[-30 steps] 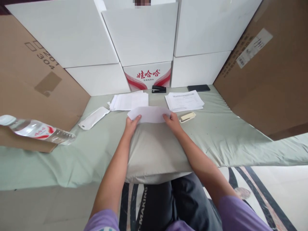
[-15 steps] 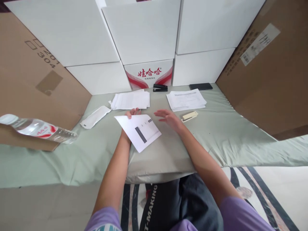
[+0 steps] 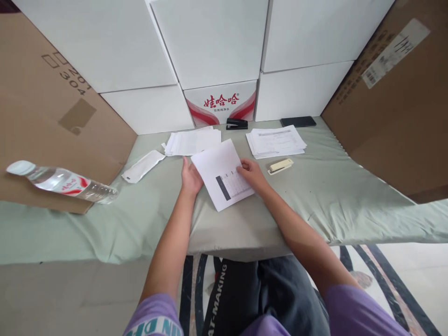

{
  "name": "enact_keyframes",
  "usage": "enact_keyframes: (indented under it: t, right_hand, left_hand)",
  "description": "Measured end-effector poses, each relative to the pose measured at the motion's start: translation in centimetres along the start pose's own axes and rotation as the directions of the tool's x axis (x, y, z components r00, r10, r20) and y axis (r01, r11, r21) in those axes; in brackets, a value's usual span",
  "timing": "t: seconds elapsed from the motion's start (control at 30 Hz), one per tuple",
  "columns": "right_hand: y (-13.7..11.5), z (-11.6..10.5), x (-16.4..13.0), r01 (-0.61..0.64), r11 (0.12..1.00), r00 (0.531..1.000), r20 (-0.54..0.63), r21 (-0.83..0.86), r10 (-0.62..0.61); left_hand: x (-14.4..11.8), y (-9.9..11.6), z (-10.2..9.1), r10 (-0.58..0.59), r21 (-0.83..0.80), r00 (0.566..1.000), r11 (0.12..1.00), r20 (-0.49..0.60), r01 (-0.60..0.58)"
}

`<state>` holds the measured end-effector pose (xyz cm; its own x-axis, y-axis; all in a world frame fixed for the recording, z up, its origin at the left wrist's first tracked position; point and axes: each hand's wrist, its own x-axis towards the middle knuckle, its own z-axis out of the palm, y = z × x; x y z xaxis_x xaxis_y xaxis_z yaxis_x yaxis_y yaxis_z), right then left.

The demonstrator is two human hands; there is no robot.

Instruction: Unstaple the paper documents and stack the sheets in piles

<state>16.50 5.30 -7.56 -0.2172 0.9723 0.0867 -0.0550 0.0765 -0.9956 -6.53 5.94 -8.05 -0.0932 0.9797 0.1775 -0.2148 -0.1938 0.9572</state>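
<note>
White printed sheet (image 3: 217, 169) is now pinched at its right edge by the right hand (image 3: 252, 174), thumb on top; half a second ago the left hand (image 3: 191, 179) held it and the right was apart. The left has loosened, fingers open beside the sheet's left edge, contact unclear. The sheet slants over the green cloth (image 3: 140, 219), left of the cream stapler (image 3: 281, 165), which stays put

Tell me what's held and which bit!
A printed sheet, by its right edge in the right grip; whether the left grip supports it is unclear.
</note>
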Motion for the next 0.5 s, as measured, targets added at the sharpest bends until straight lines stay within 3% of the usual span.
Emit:
enact_keyframes:
  t: [0.1, 0.2, 0.5]
  right_hand:
    - [0.0, -0.4, 0.2, -0.010, 0.996, 0.998, -0.058, -0.090, 0.005]
    - [-0.1, -0.4, 0.1, -0.035, 0.991, 0.999, -0.046, -0.125, 0.030]
    - [0.0, -0.9, 0.5, -0.186, 0.981, 0.982, 0.020, -0.059, 0.187]
  left_hand:
    - [0.0, -0.7, -0.2, 0.005, -0.060, 0.988, 0.998, -0.157, -0.015]
    - [0.0, -1.5, -0.1, -0.017, -0.076, 0.953, 0.997, -0.302, -0.007]
    - [0.0, -1.4, -0.1, -0.006, -0.075, 0.947, 0.997, -0.320, -0.019]
